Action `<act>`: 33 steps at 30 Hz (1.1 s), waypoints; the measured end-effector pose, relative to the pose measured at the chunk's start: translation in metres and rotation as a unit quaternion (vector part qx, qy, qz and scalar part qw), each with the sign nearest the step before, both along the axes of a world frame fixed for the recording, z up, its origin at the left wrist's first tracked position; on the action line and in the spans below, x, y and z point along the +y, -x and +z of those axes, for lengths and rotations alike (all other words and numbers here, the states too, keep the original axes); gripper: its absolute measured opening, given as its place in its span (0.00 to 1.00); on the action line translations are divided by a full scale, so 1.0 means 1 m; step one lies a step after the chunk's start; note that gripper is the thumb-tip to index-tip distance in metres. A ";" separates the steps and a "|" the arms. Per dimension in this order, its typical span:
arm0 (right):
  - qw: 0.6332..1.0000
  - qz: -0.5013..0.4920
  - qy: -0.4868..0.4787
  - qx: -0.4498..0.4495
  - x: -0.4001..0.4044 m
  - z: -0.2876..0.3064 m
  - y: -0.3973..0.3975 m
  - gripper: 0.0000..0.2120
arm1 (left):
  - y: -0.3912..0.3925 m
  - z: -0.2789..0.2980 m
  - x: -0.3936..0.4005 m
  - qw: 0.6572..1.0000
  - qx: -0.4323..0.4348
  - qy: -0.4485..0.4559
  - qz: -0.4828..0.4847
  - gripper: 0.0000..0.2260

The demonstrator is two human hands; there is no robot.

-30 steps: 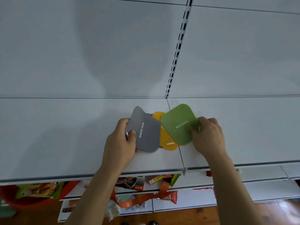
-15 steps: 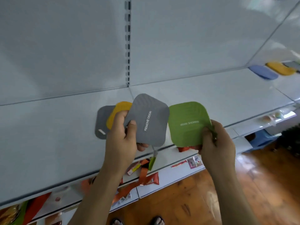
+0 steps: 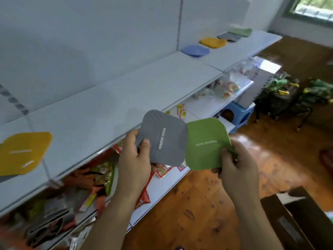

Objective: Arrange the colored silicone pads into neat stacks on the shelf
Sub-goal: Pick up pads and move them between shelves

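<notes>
**Hands each hold one pad; sorting partly done**

Left hand (image 3: 134, 159) grips the grey pad (image 3: 163, 138) by its lower left corner, thumb on the printed face, fingers curled behind. Right hand (image 3: 234, 165) pinches the green pad (image 3: 205, 143) at its right edge, and the pad bends a little where the fingers squeeze it. Both pads are held up in front of the shelf (image 3: 108, 105), off its surface, w/ the grey one's right edge overlapping the green one's left edge.

Done so far, judging by the layout: four colour spots sit in a row at the far end of the shelf, i.e. a blue pile (image 3: 195, 50), then a yellow pile (image 3: 213, 42), a grey pile (image 3: 228, 36) and a green pile (image 3: 240, 31). They lie just beside one another w/o mixing colours. That end is blurred, so how many pads each holds, or whether each is more than a single pad, I can't tell.

Left to do: the 2 pads in hand probably belong on the grey and green spots, well apart from where the hands are now. Also a yellow pad (image 3: 24, 153) lies loose at the near left end of the shelf, w/ what looks like a dark edge of another pad under its lower left, though that's too smeared to be sure. Those need moving over too. So approx. mid-task: piles started, at least 3 pads not yet placed.
</notes>
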State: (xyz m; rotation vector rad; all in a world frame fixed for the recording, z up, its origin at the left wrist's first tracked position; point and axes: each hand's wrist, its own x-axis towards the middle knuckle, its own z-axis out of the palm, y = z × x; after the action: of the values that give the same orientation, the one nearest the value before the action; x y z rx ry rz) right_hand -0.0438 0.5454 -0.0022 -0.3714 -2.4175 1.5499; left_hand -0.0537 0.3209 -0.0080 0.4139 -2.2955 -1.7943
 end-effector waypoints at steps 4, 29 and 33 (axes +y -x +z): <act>0.999 -0.039 0.006 -0.021 0.059 -0.011 0.001 0.16 | 0.020 -0.005 0.069 0.999 -0.004 -0.001 -0.042 0.09; 0.961 -0.270 0.040 -0.034 0.345 -0.019 0.175 0.11 | 0.306 -0.035 0.399 0.956 -0.040 -0.020 -0.292 0.08; 0.966 -0.252 0.049 -0.039 0.404 -0.030 0.228 0.13 | 0.350 -0.046 0.456 0.961 -0.058 -0.044 -0.268 0.08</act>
State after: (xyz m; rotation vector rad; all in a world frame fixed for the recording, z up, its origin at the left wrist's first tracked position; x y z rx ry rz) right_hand -0.2720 0.9498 -0.0322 -0.9941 -2.0724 1.4363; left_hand -0.4036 0.7766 -0.0537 -0.1163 -2.5940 -2.1634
